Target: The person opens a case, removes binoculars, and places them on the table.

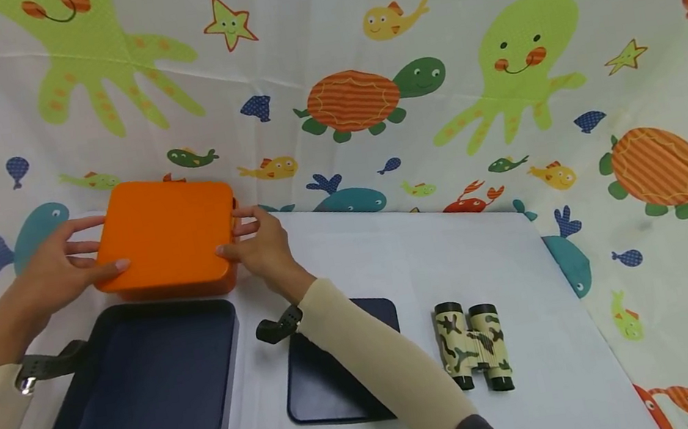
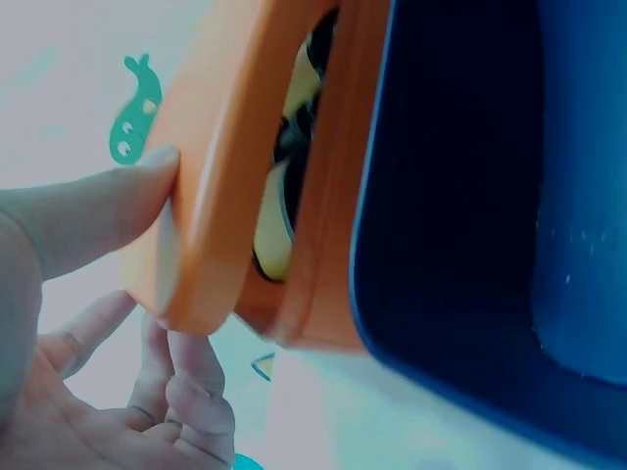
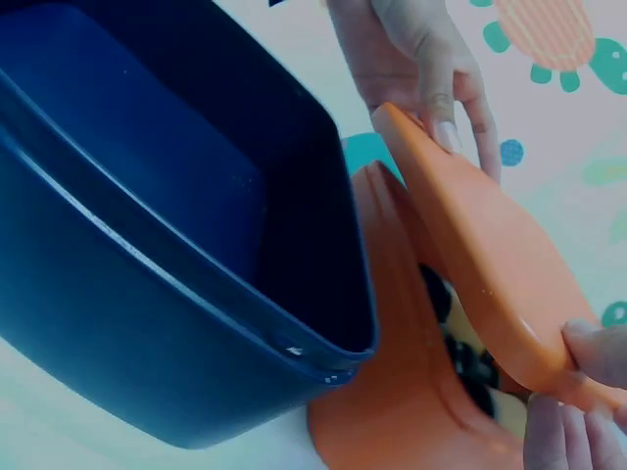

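Observation:
Both hands hold an orange lid (image 1: 169,229) by its two sides, tilted over an orange box (image 1: 175,290). My left hand (image 1: 60,260) has its thumb on the lid's top and its fingers at the left edge. At the right edge, my right hand (image 1: 265,245) pinches the lid between thumb and fingers. Through the gap between lid and box, a yellow-and-black patterned thing (image 2: 274,230) shows inside; most of it is hidden. Just in front stands a dark blue box (image 1: 143,385), uncovered, its floor bare.
A flat dark blue lid (image 1: 333,387) lies on the white table (image 1: 378,261), partly under the right forearm. Camouflage binoculars (image 1: 474,347) lie further right. A cloth printed with sea animals (image 1: 351,35) hangs behind the table.

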`<state>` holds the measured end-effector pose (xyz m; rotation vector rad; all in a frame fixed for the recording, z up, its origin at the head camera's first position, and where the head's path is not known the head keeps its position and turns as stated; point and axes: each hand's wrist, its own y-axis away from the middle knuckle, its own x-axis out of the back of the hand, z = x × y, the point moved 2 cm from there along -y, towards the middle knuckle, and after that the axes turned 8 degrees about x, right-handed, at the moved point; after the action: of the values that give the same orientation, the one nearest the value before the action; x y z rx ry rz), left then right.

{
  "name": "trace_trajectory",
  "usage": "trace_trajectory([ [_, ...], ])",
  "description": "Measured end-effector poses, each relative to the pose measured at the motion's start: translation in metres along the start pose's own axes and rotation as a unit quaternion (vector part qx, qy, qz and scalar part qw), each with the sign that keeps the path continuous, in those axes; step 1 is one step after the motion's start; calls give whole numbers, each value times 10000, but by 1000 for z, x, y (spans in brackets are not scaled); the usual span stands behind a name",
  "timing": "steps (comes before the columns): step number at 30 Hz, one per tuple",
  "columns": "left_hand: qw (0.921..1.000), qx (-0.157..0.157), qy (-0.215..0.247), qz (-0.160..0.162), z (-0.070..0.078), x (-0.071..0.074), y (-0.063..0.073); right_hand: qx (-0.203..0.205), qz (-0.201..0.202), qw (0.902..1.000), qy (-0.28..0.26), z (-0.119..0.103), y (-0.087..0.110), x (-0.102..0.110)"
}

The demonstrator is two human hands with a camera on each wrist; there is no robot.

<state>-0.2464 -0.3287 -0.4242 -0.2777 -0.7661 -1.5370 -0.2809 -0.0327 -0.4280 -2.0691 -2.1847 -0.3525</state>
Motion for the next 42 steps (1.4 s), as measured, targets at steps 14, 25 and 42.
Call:
trace_trajectory([
  [14,9977,-391,173,527,27,-24,26,246,-75,9997,-56,-3,18,39],
  [25,9938,-793,457,632,49,-52,28,397,81,9990,174,5,27,74],
  [42,9900,-1203,514,533,97,-115,27,516,401,9967,490,30,41,142],
])
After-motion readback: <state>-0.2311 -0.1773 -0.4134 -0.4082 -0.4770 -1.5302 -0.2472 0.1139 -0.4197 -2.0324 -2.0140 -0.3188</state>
